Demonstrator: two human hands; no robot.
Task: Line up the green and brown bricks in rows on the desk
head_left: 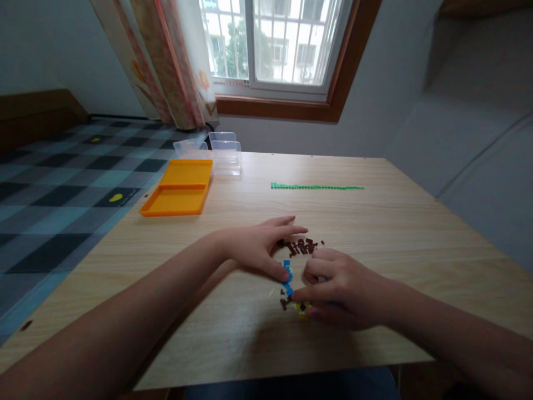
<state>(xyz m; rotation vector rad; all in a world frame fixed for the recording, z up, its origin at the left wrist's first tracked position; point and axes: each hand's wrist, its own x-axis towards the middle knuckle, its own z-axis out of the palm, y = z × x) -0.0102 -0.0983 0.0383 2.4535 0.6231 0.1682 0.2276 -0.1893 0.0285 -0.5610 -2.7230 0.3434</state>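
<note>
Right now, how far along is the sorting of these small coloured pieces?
Done, it seems: the green pieces lie in one row at the far side. In hand: the left hand rests beside the brown pieces, and the right hand curls over the blue pieces and yellow pieces. Left: brown, blue and yellow sit in a loose cluster, not lined up.

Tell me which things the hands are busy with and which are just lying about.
Busy with: brown pieces by the left hand, blue pieces between both, yellow pieces at the right hand.
Lying about: green row, orange tray, clear boxes.
</note>
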